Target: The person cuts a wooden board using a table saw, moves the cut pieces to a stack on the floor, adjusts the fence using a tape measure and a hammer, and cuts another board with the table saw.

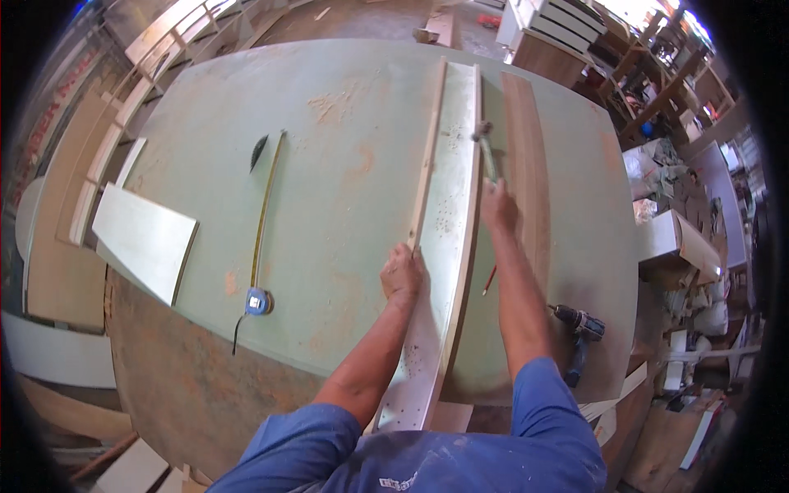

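A long whitish board (pixel 440 222) lies lengthwise before me, with a narrow wooden strip (pixel 430 148) along its left edge and another strip (pixel 470 205) along its right edge. My left hand (pixel 401 273) is closed round the left strip, about midway down its length. In my right hand (pixel 500 205) I grip a hammer (pixel 489 158); its slightly blurred head is over the right strip's far part. Whether the head touches the wood I cannot tell. Small dark holes or specks dot the board. A red pencil (pixel 490 279) lies just right of it.
Everything rests on a large pale-green table (pixel 345 189). Right of the board lie a brown plank (pixel 526 156) and a cordless drill (pixel 579 324). To the left are an extended tape measure (pixel 259 301), a dark curved piece (pixel 259 152) and a white offcut panel (pixel 144 238).
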